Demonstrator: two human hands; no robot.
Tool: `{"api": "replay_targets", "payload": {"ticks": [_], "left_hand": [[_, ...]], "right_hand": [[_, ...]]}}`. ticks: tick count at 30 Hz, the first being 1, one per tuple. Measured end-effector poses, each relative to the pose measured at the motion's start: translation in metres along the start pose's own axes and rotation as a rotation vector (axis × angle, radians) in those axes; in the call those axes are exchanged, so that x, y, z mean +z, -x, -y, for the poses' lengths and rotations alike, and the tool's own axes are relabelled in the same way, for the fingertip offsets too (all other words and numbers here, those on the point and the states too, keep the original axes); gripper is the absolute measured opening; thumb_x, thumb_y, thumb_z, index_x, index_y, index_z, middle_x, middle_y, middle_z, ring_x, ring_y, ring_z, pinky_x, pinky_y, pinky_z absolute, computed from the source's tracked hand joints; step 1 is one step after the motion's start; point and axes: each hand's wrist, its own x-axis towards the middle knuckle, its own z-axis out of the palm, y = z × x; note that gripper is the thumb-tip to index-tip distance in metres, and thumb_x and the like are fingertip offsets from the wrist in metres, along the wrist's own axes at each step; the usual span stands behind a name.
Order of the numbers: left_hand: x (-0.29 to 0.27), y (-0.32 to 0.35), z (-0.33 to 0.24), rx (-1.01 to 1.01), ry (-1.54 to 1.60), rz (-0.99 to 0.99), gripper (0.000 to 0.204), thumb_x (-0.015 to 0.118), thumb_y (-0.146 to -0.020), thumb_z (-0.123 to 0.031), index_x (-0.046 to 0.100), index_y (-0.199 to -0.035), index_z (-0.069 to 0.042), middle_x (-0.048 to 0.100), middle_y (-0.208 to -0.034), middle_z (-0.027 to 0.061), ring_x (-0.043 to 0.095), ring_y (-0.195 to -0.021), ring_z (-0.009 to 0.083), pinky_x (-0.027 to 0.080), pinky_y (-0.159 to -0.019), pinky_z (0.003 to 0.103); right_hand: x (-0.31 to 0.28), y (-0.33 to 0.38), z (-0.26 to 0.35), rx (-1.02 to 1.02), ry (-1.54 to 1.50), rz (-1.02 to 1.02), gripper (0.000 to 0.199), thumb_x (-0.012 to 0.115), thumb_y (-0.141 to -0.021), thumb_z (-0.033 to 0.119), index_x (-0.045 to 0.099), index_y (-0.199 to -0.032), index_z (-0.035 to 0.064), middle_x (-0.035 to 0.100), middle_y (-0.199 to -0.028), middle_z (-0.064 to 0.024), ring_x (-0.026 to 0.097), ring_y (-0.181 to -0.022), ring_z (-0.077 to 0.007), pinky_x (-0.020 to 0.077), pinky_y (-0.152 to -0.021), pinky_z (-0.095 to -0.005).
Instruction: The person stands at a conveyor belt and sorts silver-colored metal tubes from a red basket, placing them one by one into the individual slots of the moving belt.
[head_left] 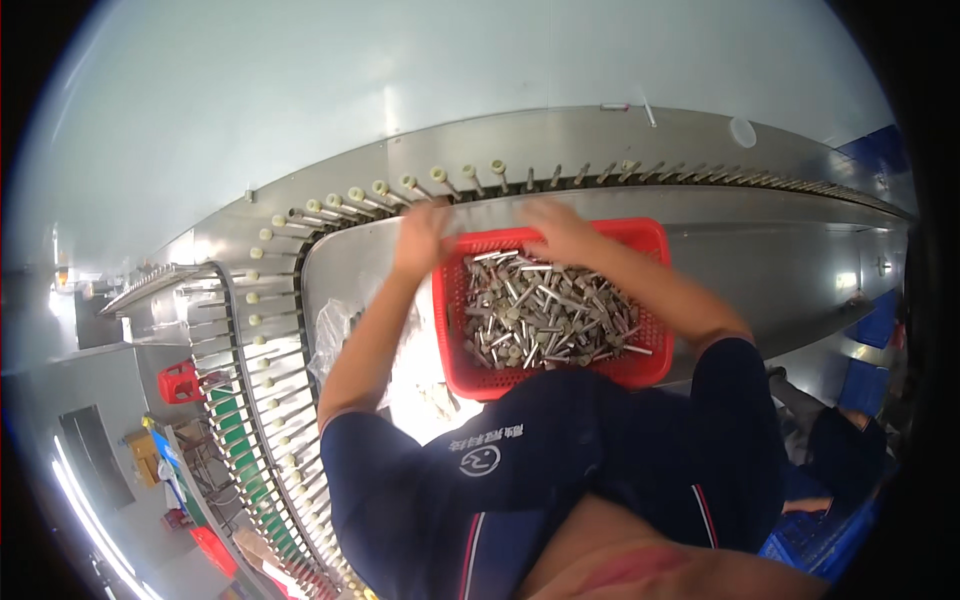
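My left hand (425,240) reaches to the near edge of a curved line of upright metal spindles (557,176), just beyond the basket's far left corner. Its fingers are blurred, and whether they hold anything is hidden. My right hand (560,232) is over the far rim of a red plastic basket (455,340), its fingers smeared by motion close to the spindles. Inside the basket lies a heap of small metal parts (545,310), some with bright thin shanks and dull greyish heads. Left of my hands, the spindles carry pale greenish round caps (357,194); to the right they look bare.
Clear plastic film (335,335) lies left of the basket on the metal worktop (740,270). The spindle line bends round to the left and runs back beside me. A white round lid (742,132) rests on the far ledge. Another person (840,430) is at the right, near blue crates (820,540).
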Motion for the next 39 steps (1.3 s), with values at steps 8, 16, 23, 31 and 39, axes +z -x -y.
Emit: {"api": "replay_targets", "payload": {"ticks": [8, 16, 23, 31, 39], "left_hand": [[-0.009, -0.097, 0.008, 0.052, -0.091, 0.289, 0.045, 0.058, -0.085, -0.044, 0.054, -0.118, -0.015, 0.063, -0.104, 0.0111, 0.062, -0.088, 0.0328, 0.049, -0.072, 0.044], [-0.03, -0.127, -0.018, 0.193, 0.05, 0.302, 0.035, 0.065, -0.082, -0.032, 0.056, -0.109, -0.012, 0.062, -0.07, 0.0107, 0.06, -0.063, 0.0327, 0.046, -0.057, 0.044], [-0.075, -0.081, -0.106, 0.391, 0.313, 0.499, 0.042, 0.073, -0.073, -0.019, 0.058, -0.11, -0.009, 0.066, -0.101, 0.014, 0.065, -0.091, 0.0289, 0.053, -0.076, 0.039], [-0.027, -0.04, -0.085, 0.203, 0.073, 0.055, 0.058, 0.075, -0.068, -0.029, 0.055, -0.121, -0.014, 0.058, -0.115, 0.0139, 0.056, -0.1, 0.0344, 0.041, -0.088, 0.045], [0.006, -0.105, -0.059, -0.012, -0.256, 0.177, 0.04, 0.063, -0.081, -0.045, 0.06, -0.105, -0.013, 0.063, -0.084, 0.0061, 0.064, -0.075, 0.0277, 0.05, -0.063, 0.038]], "right_hand": [[-0.037, -0.109, -0.01, 0.087, 0.294, 0.011, 0.034, 0.064, -0.075, 0.029, 0.06, -0.101, 0.0081, 0.063, -0.091, -0.0144, 0.06, -0.084, -0.033, 0.0479, -0.072, -0.0451], [-0.11, -0.105, 0.015, 0.142, 0.2, -0.156, 0.027, 0.061, -0.075, 0.033, 0.059, -0.083, 0.0072, 0.063, -0.069, -0.016, 0.063, -0.063, -0.0351, 0.0488, -0.055, -0.0457], [-0.122, 0.03, 0.059, 0.124, -0.118, 0.265, 0.039, 0.062, -0.078, 0.042, 0.058, -0.098, 0.0095, 0.064, -0.089, -0.0185, 0.062, -0.089, -0.0326, 0.0487, -0.071, -0.0425], [-0.093, 0.089, 0.029, 0.323, 0.093, 0.016, 0.041, 0.069, -0.073, 0.029, 0.06, -0.105, 0.0051, 0.058, -0.105, -0.0129, 0.055, -0.099, -0.0317, 0.0428, -0.086, -0.0424], [-0.059, -0.052, -0.014, -0.032, 0.222, -0.133, 0.037, 0.071, -0.072, 0.029, 0.06, -0.1, 0.0069, 0.06, -0.097, -0.0125, 0.058, -0.092, -0.0299, 0.0452, -0.077, -0.0427]]}}
